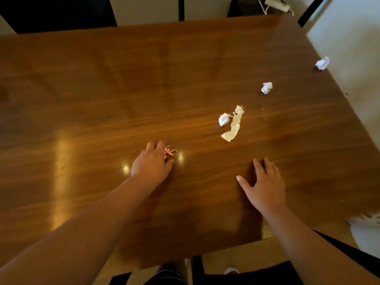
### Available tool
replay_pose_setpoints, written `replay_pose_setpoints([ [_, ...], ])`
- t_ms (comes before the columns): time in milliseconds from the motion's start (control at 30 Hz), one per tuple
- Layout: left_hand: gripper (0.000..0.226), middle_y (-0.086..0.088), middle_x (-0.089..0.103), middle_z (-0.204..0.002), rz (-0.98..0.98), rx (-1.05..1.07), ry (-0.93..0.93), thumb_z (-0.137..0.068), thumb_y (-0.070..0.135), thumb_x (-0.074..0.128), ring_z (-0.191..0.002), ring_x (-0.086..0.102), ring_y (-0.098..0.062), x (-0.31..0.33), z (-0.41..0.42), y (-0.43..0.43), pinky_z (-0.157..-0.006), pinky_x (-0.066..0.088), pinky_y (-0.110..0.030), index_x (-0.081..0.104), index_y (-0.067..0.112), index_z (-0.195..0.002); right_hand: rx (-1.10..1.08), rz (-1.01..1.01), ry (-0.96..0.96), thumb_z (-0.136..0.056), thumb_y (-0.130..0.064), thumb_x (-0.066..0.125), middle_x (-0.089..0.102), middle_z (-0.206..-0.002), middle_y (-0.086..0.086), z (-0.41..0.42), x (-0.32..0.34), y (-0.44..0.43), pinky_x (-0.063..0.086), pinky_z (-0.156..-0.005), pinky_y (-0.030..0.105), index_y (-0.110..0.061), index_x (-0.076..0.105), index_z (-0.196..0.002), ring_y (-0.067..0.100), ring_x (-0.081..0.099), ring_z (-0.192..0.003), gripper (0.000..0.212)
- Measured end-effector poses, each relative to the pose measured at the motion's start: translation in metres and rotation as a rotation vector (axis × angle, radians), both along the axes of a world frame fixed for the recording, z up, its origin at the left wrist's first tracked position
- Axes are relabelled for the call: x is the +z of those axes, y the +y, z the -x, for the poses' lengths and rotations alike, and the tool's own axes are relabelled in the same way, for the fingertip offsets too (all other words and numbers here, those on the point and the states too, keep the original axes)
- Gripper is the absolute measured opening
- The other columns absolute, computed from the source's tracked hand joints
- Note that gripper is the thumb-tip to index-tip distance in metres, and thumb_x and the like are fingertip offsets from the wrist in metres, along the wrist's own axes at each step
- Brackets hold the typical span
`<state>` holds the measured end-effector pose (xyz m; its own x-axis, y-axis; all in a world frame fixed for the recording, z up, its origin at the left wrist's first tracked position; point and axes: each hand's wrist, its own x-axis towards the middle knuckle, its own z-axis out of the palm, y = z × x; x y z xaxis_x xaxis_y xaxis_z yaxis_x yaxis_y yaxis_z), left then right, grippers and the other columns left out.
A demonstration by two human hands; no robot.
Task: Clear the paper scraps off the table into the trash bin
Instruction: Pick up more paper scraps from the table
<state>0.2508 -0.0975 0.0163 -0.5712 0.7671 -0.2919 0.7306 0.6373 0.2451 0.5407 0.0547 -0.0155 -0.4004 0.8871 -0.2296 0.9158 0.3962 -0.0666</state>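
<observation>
My left hand [151, 161] lies over the wooden table [102, 89], fingers curled around a small pink scrap [169, 151] that touches its fingertips; I cannot tell if it is gripped. My right hand [264, 183] rests flat on the table with fingers spread, holding nothing. A crumpled white ball [223, 119] lies beside a long cream strip [233, 126] beyond the right hand. Another white ball [266, 87] sits farther right. A third ball [322, 63] lies at the table's right edge. No trash bin is identifiable.
A white bag-like thing [366, 229] sits on the floor at the lower right, past the table's corner. Dark chairs [57, 13] stand at the far side and below the near edge. A power strip [277, 4] lies on the floor at the top.
</observation>
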Motion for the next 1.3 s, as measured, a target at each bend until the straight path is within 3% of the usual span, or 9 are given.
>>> replay_pose_setpoints([
  [333, 0.025, -0.008, 0.054, -0.114, -0.126, -0.12, -0.019, -0.099, 0.024, 0.041, -0.094, 0.061, -0.028, -0.024, -0.006, 0.021, -0.076, 0.054, -0.039, 0.054, 0.013, -0.117, -0.011, -0.045, 0.063, -0.086, -0.075, 0.027, 0.028, -0.159, 0.008, -0.023, -0.007, 0.017, 0.022, -0.118, 0.051, -0.027, 0.032, -0.148, 0.03, 0.022, -0.147, 0.08],
  [433, 0.021, -0.006, 0.055, -0.107, -0.163, -0.137, -0.087, -0.099, 0.019, 0.04, -0.079, 0.061, -0.026, -0.025, -0.014, 0.027, -0.062, 0.05, -0.036, 0.055, 0.012, -0.111, -0.028, -0.064, 0.09, -0.088, -0.071, 0.029, 0.029, -0.159, 0.008, -0.023, -0.012, 0.013, 0.018, -0.119, 0.051, -0.026, 0.033, -0.148, 0.029, 0.021, -0.148, 0.076],
  [533, 0.017, 0.001, 0.056, -0.08, -0.246, -0.169, -0.154, -0.095, 0.024, 0.038, -0.061, 0.053, -0.017, -0.017, -0.026, 0.042, -0.048, 0.033, -0.023, 0.051, 0.022, -0.085, -0.046, -0.077, 0.102, -0.088, -0.071, 0.029, 0.03, -0.158, 0.008, -0.024, -0.017, 0.014, 0.019, -0.118, 0.05, -0.027, 0.034, -0.147, 0.029, 0.022, -0.147, 0.074],
  [667, 0.034, 0.01, 0.05, -0.058, -0.23, -0.26, -0.155, -0.094, 0.044, 0.04, -0.052, 0.049, -0.006, 0.005, -0.051, 0.095, -0.046, 0.031, -0.024, 0.045, 0.029, -0.063, -0.046, -0.093, 0.126, -0.089, -0.07, 0.031, 0.032, -0.158, 0.007, -0.025, -0.022, 0.014, 0.021, -0.118, 0.049, -0.028, 0.035, -0.146, 0.027, 0.023, -0.147, 0.071],
  [800, 0.039, 0.004, 0.054, -0.068, -0.21, -0.416, 0.03, -0.095, 0.047, 0.041, -0.06, 0.054, -0.016, 0.018, -0.066, 0.163, -0.049, 0.036, -0.029, 0.054, 0.02, -0.07, -0.06, -0.117, 0.157, -0.089, -0.069, 0.034, 0.035, -0.156, 0.006, -0.028, -0.029, 0.015, 0.021, -0.117, 0.048, -0.03, 0.038, -0.144, 0.026, 0.025, -0.146, 0.068],
  [900, 0.028, -0.003, 0.061, -0.076, -0.263, -0.438, -0.059, -0.096, 0.039, 0.045, -0.064, 0.056, -0.02, 0.026, -0.067, 0.211, -0.051, 0.033, -0.029, 0.058, 0.016, -0.087, -0.066, -0.124, 0.166, -0.089, -0.07, 0.033, 0.034, -0.156, 0.005, -0.029, -0.035, 0.015, 0.02, -0.117, 0.047, -0.03, 0.037, -0.144, 0.024, 0.023, -0.147, 0.068],
  [1067, 0.036, -0.009, 0.066, -0.103, 0.039, -0.721, 0.151, -0.085, 0.016, 0.059, -0.084, 0.059, -0.028, 0.021, -0.056, 0.266, -0.062, 0.044, -0.035, 0.052, 0.017, -0.12, -0.075, -0.116, 0.174, -0.088, -0.071, 0.033, 0.033, -0.157, 0.004, -0.028, -0.038, 0.015, 0.018, -0.118, 0.048, -0.031, 0.038, -0.144, 0.024, 0.022, -0.147, 0.069],
  [1200, 0.054, -0.005, 0.067, -0.103, 0.089, -0.82, 0.27, -0.078, 0.056, 0.064, -0.091, 0.063, -0.028, 0.01, -0.05, 0.28, -0.061, 0.042, -0.033, 0.054, 0.021, -0.118, -0.078, -0.122, 0.19, -0.089, -0.069, 0.035, 0.034, -0.156, 0.005, -0.029, -0.037, 0.014, 0.02, -0.118, 0.049, -0.029, 0.039, -0.144, 0.024, 0.022, -0.147, 0.069],
  [1300, 0.058, -0.004, 0.068, -0.101, 0.116, -0.852, 0.29, -0.072, 0.057, 0.07, -0.088, 0.062, -0.026, 0.001, -0.048, 0.28, -0.06, 0.043, -0.033, 0.053, 0.022, -0.114, -0.078, -0.116, 0.199, -0.089, -0.069, 0.034, 0.034, -0.156, 0.006, -0.029, -0.035, 0.014, 0.022, -0.117, 0.05, -0.028, 0.039, -0.145, 0.024, 0.023, -0.147, 0.069],
])
